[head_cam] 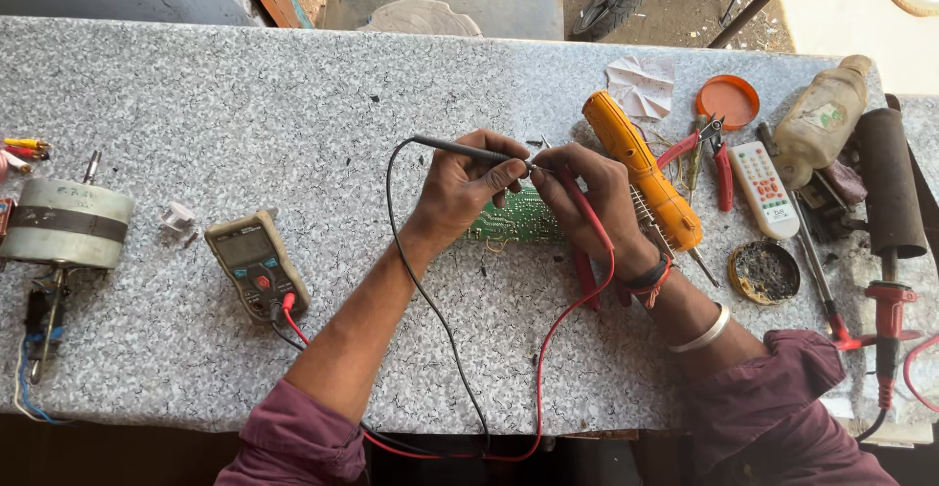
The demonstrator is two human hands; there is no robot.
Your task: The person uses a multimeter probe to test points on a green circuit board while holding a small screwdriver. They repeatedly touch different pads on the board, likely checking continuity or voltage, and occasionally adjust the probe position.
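Pinching the black probe [460,149], the left hand [468,188] is meeting the right hand [587,198], gripping the red probe [584,207], over the circuit board [515,220]; tips slipping sideways toward three o'clock could bridge neighbouring joints.

Both forearms angle inward, left hand [460,188] and right hand [592,198] pinched, knuckles nearly touching.

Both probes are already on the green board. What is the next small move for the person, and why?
Probably a glance left at the meter while keeping both hands steady. The left hand holds the black probe and the right hand holds the red probe, their tips meeting at the top edge of the green board. The meter lies away from the hands, so its screen is the thing to check.
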